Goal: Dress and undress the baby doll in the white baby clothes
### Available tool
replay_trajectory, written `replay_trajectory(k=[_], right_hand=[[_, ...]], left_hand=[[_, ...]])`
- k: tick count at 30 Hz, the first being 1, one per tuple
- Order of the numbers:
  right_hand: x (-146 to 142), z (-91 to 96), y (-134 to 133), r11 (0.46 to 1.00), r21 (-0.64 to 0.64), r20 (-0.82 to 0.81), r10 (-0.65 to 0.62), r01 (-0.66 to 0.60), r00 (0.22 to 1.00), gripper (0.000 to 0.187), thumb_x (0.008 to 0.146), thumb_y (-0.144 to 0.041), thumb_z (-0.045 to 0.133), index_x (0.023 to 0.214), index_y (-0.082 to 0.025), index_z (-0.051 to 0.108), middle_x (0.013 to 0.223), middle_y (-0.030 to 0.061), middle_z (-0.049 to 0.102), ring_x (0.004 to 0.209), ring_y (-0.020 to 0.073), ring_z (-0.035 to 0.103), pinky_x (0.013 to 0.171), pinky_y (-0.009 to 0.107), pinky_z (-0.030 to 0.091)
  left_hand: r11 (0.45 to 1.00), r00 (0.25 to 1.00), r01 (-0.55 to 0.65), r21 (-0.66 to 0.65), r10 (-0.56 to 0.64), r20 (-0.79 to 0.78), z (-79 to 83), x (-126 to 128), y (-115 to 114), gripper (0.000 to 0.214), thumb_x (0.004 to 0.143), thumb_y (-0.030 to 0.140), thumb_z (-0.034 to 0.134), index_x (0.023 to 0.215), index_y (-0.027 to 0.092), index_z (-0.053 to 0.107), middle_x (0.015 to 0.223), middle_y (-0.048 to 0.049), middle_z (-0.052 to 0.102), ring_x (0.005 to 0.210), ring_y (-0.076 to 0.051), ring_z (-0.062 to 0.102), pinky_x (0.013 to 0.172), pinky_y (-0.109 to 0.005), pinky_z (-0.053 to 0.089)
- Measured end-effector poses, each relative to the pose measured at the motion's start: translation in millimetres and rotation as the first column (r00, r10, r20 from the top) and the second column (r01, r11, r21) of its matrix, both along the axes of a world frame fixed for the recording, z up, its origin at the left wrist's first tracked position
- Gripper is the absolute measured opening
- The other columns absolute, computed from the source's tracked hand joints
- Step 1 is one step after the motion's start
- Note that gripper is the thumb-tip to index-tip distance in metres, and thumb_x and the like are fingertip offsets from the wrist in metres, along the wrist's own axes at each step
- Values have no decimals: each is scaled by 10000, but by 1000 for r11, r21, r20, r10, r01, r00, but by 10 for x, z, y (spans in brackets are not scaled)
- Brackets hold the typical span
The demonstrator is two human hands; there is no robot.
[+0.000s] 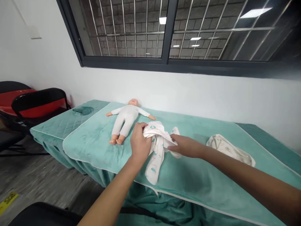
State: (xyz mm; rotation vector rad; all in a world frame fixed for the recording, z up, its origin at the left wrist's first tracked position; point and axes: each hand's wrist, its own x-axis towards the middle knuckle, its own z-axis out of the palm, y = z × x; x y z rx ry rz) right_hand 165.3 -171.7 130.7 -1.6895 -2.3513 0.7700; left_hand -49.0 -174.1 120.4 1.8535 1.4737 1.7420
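A white baby garment with small teal prints point(158, 153) hangs bunched between my hands above the green bed. My left hand point(140, 139) grips its upper left edge, fingers closed over the cloth. On the other side my right hand point(183, 145) pinches the garment's edge between thumb and fingers. One long sleeve or leg of it droops toward the bed's front edge. Beyond my left hand, a baby doll point(128, 114) with a white cloth body lies on its back, arms spread, feet toward me.
A folded off-white cloth item point(229, 149) lies right on the green bed cover point(94, 147). The bed has a face hole point(83, 110) at its left end. Black and red chairs point(42, 102) stand left. Behind the bed are a white wall point(188, 94) and a barred window point(166, 34).
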Motion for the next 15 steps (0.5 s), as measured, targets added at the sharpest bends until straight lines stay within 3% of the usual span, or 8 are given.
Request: replay_trajectory(k=[3, 4, 6, 9, 11, 13, 15], right_hand=[[-42, -257, -155, 982, -87, -406, 117, -166, 906, 507, 807, -421, 709, 1253, -214, 587, 1272, 92, 651, 1111, 307, 610, 996, 459, 465], [-82, -332, -217, 971, -135, -542, 96, -199, 835, 539, 793, -417, 730, 1275, -221, 587, 1262, 81, 662, 1110, 298, 618, 998, 455, 476], [-169, -446, -338, 944, -260, -752, -66, -203, 656, 548, 802, -421, 728, 1299, -234, 590, 1204, 71, 694, 1091, 290, 644, 964, 461, 513], [-253, -529, -469, 906, -389, -891, -323, -169, 320, 519, 840, -415, 692, 1323, -267, 576, 1188, 67, 706, 1121, 282, 652, 930, 460, 546], [-257, -555, -520, 900, -407, -911, -386, -157, 149, 490, 843, -407, 692, 1304, -275, 592, 1206, 65, 702, 1155, 276, 641, 955, 453, 542], [-227, -582, -566, 900, -407, -914, -399, -157, 77, 472, 830, -401, 717, 1274, -276, 619, 1233, 66, 693, 1185, 277, 625, 989, 453, 527], [-178, -612, -620, 903, -383, -924, -373, -194, 87, 480, 815, -393, 745, 1268, -288, 628, 1275, 66, 672, 1197, 278, 614, 1006, 471, 512]], left_hand=[[994, 977, 37, -99, -15, 214, 204, 179, -230, 221, 799, 189, 616, 1006, 199, 540, 970, -30, 612, 908, -191, 604, 830, -323, 510], [988, 963, 78, -135, -40, 265, 234, 225, -291, 257, 796, 194, 622, 1039, 198, 537, 997, -34, 612, 919, -191, 606, 843, -326, 518], [966, 948, 192, -173, -137, 286, 214, 280, -384, 345, 800, 191, 632, 1132, 198, 538, 1108, -58, 599, 1023, -202, 606, 939, -351, 513], [894, 920, 391, -217, -377, 104, 16, 274, -485, 572, 791, 229, 712, 1327, 227, 511, 1394, -103, 457, 1330, -249, 469, 1150, -402, 387], [829, 860, 479, -288, -509, -34, -164, 243, -547, 807, 737, 298, 805, 1449, 257, 428, 1537, -114, 304, 1448, -284, 333, 1207, -428, 317], [815, 835, 489, -310, -541, -106, -327, 217, -602, 938, 696, 312, 844, 1501, 265, 364, 1574, -123, 259, 1465, -299, 305, 1214, -453, 306], [859, 864, 452, -240, -489, -122, -447, 201, -646, 819, 733, 255, 800, 1461, 250, 425, 1513, -126, 367, 1408, -284, 393, 1187, -453, 348]])
